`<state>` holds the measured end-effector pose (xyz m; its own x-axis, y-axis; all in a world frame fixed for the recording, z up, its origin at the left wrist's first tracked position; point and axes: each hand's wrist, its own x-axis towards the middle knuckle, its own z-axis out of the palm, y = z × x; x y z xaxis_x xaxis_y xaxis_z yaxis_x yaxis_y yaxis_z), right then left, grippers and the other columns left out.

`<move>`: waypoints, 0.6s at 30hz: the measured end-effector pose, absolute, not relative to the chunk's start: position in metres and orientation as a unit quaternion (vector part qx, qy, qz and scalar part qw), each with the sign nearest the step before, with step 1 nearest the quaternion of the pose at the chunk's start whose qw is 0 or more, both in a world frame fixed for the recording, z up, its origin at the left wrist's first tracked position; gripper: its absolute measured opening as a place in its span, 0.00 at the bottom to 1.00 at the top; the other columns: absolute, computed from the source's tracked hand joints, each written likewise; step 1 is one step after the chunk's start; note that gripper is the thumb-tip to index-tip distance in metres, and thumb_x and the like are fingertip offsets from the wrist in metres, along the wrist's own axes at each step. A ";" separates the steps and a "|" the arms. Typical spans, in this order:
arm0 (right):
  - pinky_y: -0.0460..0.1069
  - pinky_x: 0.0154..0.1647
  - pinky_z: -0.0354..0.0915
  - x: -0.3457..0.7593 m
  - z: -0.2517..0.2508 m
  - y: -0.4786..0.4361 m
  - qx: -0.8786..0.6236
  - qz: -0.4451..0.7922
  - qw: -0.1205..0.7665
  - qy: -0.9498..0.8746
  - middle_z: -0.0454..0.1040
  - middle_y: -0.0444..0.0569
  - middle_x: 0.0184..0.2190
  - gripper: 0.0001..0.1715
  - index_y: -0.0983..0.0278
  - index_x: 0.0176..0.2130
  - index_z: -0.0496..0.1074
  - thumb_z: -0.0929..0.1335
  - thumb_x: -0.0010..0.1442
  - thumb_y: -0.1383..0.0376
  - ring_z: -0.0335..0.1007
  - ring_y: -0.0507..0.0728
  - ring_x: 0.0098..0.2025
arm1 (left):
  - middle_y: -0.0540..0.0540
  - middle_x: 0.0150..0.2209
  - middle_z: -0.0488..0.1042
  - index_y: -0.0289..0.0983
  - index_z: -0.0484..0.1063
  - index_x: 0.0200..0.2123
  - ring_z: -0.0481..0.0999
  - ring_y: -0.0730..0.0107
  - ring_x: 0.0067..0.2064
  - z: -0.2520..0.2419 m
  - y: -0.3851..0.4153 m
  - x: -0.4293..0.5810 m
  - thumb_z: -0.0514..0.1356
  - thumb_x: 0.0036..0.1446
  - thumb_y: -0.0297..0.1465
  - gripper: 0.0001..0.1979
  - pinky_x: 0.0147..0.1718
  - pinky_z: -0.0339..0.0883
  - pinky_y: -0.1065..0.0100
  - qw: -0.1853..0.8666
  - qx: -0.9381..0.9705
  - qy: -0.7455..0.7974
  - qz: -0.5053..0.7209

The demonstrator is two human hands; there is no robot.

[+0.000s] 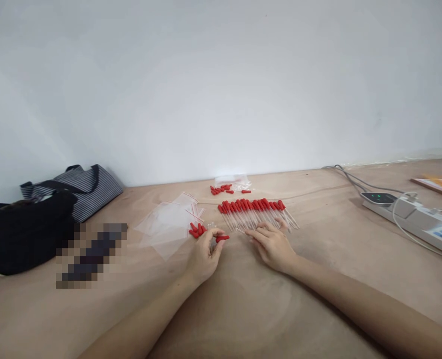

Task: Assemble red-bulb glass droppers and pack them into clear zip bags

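Observation:
My left hand (206,257) pinches a red rubber dropper bulb (222,239) between thumb and fingers, its narrow end pointing right. Across from it, my right hand (275,247) has its fingertips closed on a thin clear glass dropper tube (240,230), whose tip points left toward the bulb; the two are apart. Just beyond my right hand lies a row of droppers (250,205), red bulbs away from me and clear tubes toward me. Several loose red bulbs (197,230) lie beside my left hand, with small clear pieces partly hidden behind it.
Clear zip bags (168,219) lie left of the hands. Farther back are more red bulbs (220,189) and a clear bag (231,180). A black bag (30,234) and a striped bag (93,187) stand left. A power strip (403,219) with cables is at right.

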<state>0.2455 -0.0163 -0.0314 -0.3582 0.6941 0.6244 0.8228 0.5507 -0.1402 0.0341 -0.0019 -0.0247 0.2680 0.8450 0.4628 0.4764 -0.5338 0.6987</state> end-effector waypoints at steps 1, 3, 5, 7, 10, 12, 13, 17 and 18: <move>0.57 0.50 0.40 0.247 -0.033 -0.017 -0.458 -0.108 0.327 -0.820 0.74 0.46 0.31 0.15 0.58 0.43 0.69 0.59 0.58 0.68 0.63 0.55 0.39 | 0.45 0.35 0.72 0.37 0.65 0.39 0.71 0.64 0.40 -0.024 -0.002 0.035 0.53 0.54 0.30 0.08 0.42 0.61 0.59 0.180 0.781 0.433 0.412; 0.56 0.49 0.41 0.245 -0.033 -0.018 -0.448 -0.113 0.324 -0.825 0.74 0.46 0.30 0.15 0.57 0.43 0.69 0.60 0.58 0.68 0.63 0.54 0.38 | 0.44 0.35 0.73 0.37 0.65 0.42 0.70 0.62 0.41 -0.024 -0.002 0.036 0.53 0.54 0.30 0.11 0.44 0.60 0.57 0.136 0.796 0.433 0.400; 0.57 0.49 0.40 0.241 -0.032 -0.018 -0.440 -0.104 0.318 -0.834 0.74 0.45 0.29 0.15 0.57 0.43 0.69 0.60 0.58 0.67 0.63 0.54 0.37 | 0.44 0.36 0.74 0.37 0.65 0.43 0.71 0.62 0.41 -0.024 -0.002 0.035 0.52 0.55 0.31 0.11 0.43 0.61 0.58 0.126 0.799 0.431 0.400; 0.58 0.49 0.40 0.235 -0.031 -0.019 -0.432 -0.093 0.313 -0.841 0.73 0.45 0.27 0.14 0.57 0.42 0.69 0.60 0.58 0.67 0.62 0.54 0.37 | 0.44 0.37 0.74 0.37 0.66 0.41 0.72 0.63 0.40 -0.026 -0.002 0.034 0.52 0.56 0.31 0.10 0.42 0.62 0.60 0.131 0.799 0.430 0.399; 0.57 0.49 0.40 0.231 -0.030 -0.021 -0.436 -0.084 0.303 -0.843 0.73 0.45 0.26 0.14 0.57 0.42 0.70 0.60 0.58 0.67 0.62 0.54 0.36 | 0.45 0.37 0.74 0.37 0.67 0.40 0.72 0.65 0.40 -0.027 -0.002 0.033 0.51 0.57 0.31 0.10 0.40 0.64 0.63 0.142 0.800 0.436 0.387; 0.58 0.49 0.40 0.231 -0.029 -0.022 -0.452 -0.076 0.303 -0.835 0.72 0.45 0.27 0.15 0.57 0.41 0.70 0.60 0.58 0.68 0.62 0.54 0.36 | 0.45 0.38 0.74 0.37 0.68 0.40 0.72 0.65 0.40 -0.028 -0.001 0.032 0.50 0.57 0.31 0.10 0.41 0.64 0.63 0.144 0.799 0.440 0.384; 0.57 0.49 0.40 0.231 -0.028 -0.023 -0.462 -0.071 0.305 -0.830 0.72 0.45 0.27 0.14 0.58 0.41 0.70 0.59 0.58 0.68 0.62 0.54 0.36 | 0.45 0.38 0.74 0.37 0.68 0.40 0.72 0.65 0.40 -0.027 -0.001 0.031 0.50 0.57 0.31 0.11 0.41 0.64 0.63 0.144 0.798 0.441 0.385; 0.56 0.49 0.41 0.232 -0.027 -0.024 -0.484 -0.057 0.307 -0.818 0.72 0.45 0.29 0.14 0.59 0.38 0.70 0.59 0.58 0.69 0.63 0.53 0.36 | 0.45 0.38 0.75 0.38 0.70 0.40 0.73 0.64 0.41 -0.026 0.001 0.030 0.50 0.57 0.31 0.11 0.41 0.64 0.62 0.136 0.799 0.437 0.389; 0.55 0.49 0.41 0.231 -0.027 -0.024 -0.482 -0.056 0.306 -0.819 0.72 0.45 0.29 0.13 0.59 0.38 0.70 0.59 0.58 0.69 0.63 0.53 0.36 | 0.45 0.38 0.75 0.38 0.70 0.39 0.73 0.64 0.40 -0.026 0.001 0.030 0.50 0.57 0.31 0.11 0.41 0.64 0.62 0.135 0.801 0.435 0.388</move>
